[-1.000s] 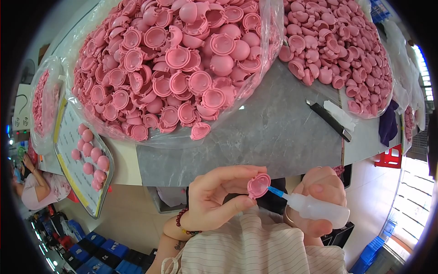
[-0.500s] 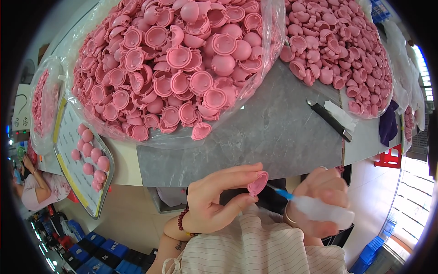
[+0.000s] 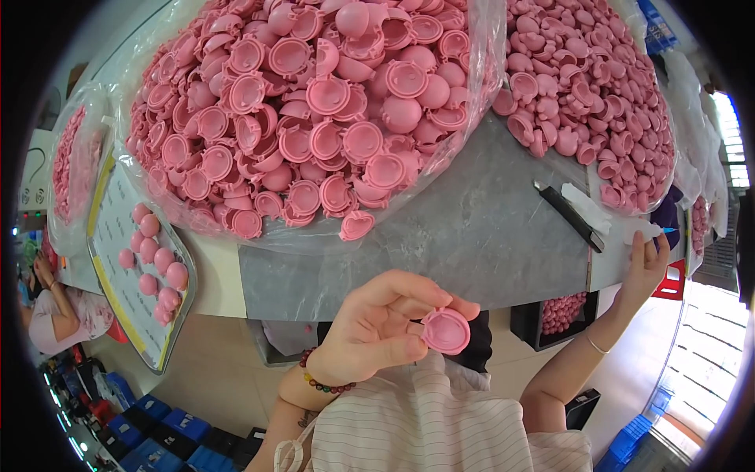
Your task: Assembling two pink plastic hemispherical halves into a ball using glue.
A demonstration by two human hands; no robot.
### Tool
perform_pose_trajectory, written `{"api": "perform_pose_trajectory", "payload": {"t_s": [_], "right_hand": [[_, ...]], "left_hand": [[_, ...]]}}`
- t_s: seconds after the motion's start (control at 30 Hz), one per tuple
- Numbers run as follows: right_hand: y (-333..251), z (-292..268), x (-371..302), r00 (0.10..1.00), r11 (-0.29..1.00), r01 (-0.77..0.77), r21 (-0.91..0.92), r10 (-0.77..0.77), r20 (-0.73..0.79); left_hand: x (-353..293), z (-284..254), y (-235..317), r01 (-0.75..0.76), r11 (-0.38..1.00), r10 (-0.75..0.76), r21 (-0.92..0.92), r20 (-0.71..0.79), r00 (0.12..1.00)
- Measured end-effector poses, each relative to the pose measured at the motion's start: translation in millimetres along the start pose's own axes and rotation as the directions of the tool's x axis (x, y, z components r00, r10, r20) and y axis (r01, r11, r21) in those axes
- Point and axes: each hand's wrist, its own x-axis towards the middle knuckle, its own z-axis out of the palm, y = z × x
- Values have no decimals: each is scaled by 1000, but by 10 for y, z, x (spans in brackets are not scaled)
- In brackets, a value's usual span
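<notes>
My left hand (image 3: 385, 322) pinches a round pink plastic half-shell (image 3: 447, 330) between thumb and fingertips, in front of my body. Its hollow inside with a raised rim faces me. Far to the right, my right hand (image 3: 648, 263) reaches over the table's edge with its fingers around a small white squeeze bottle (image 3: 642, 231). The bottle's blue tip points right. Beyond the left hand lies a big heap of pink half-shells (image 3: 307, 141) in a clear plastic bag, with one loose shell (image 3: 357, 226) at its front.
A second heap of smaller pink pieces (image 3: 582, 94) fills the back right. A black-handled cutter (image 3: 570, 216) lies beside white paper. At left is a tray (image 3: 118, 236) with several pink balls. Below the table's right part stands a dark bin (image 3: 543, 322). Another person (image 3: 59, 307) sits far left.
My right hand has swung away from the half-shell to the table's right side, taking the squeeze bottle along. The left hand has turned the half-shell so its hollow shows.
</notes>
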Motion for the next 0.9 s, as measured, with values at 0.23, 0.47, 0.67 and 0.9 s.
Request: {"api": "perform_pose_trajectory", "payload": {"t_s": [0.23, 0.47, 0.67, 0.9], "right_hand": [[-234, 160, -133, 778, 862, 467, -196, -506, -373], [-840, 824, 51, 664, 697, 695, -175, -531, 526], [-788, 912, 102, 677, 727, 644, -237, -399, 618], [-1153, 800, -791, 507, 922, 350, 163, -333, 795]], "left_hand": [[9, 78, 44, -212, 921, 204, 326, 61, 977], [-46, 114, 36, -257, 873, 247, 415, 79, 966], [-80, 93, 49, -251, 876, 251, 411, 55, 967], [-68, 24, 67, -267, 875, 284, 404, 17, 959]]}}
